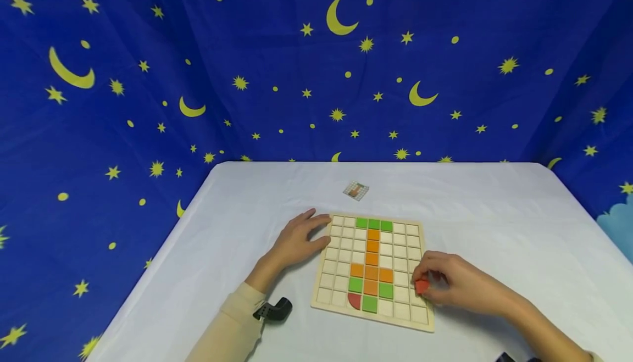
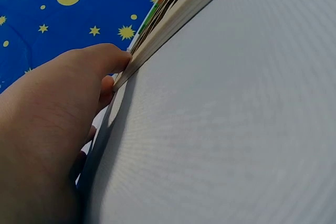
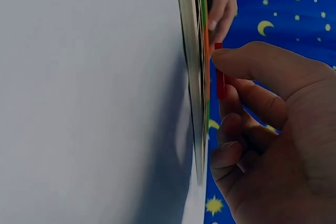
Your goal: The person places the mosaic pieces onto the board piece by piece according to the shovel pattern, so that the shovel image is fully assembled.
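Observation:
A square wooden grid board (image 1: 372,318) lies on the table. Three green tiles (image 1: 374,224) sit in its far row, and orange tiles (image 1: 372,259) run down from them into a cross. Near the bottom are more green tiles (image 1: 369,304) and a red quarter-round tile (image 1: 354,300). My left hand (image 1: 295,239) touches the board's left edge with thumb and fingertips, its fingers spread. Over the right edge, my right hand (image 1: 462,285) pinches a small red tile (image 1: 422,287) between thumb and fingers. The right wrist view shows this tile (image 3: 219,72) edge-on, thin and flat.
A small picture card (image 1: 356,190) with a gridded design lies beyond the board. White cloth (image 1: 267,186) covers the table. Blue curtains (image 1: 287,54) with yellow moons and stars hang behind and at the sides. A black wrist device (image 1: 275,310) is strapped at the left sleeve.

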The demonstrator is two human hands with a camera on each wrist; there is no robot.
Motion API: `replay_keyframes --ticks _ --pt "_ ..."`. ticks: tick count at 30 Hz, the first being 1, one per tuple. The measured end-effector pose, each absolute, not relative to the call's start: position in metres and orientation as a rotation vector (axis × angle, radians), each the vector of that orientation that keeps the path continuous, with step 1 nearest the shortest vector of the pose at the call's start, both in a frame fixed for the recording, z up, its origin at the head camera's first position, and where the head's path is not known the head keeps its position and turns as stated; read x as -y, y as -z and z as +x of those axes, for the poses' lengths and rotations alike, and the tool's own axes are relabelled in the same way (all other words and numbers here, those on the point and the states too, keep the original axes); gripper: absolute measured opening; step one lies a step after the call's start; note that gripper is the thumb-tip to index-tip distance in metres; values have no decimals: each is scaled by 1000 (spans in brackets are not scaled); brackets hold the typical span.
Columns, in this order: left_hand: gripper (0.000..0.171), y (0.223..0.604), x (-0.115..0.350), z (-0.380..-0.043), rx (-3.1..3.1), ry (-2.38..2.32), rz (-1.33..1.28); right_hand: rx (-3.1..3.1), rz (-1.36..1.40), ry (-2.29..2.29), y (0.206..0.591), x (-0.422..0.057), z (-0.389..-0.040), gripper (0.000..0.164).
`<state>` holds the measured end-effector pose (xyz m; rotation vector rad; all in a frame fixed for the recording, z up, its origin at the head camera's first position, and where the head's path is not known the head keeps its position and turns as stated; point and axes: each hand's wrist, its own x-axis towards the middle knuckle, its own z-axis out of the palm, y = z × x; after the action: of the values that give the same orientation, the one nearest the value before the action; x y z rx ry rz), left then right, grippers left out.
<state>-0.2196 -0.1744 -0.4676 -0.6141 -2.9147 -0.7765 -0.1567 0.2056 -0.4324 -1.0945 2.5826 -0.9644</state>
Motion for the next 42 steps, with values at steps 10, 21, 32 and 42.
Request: replay_keyframes --ticks 10,21,32,42 --pt "52 470 173 -219 2916 766 -614 -2510 -1240 985 435 -181 -150 15" --pt "53 468 174 -220 2907 764 -618 -2508 -1351 925 433 -154 -144 13" --pt "52 468 173 -221 2913 761 -616 -2513 -1450 919 437 -140 -141 15" --pt "52 467 173 -221 2918 765 -614 -2484 -1408 900 437 -142 -142 14"
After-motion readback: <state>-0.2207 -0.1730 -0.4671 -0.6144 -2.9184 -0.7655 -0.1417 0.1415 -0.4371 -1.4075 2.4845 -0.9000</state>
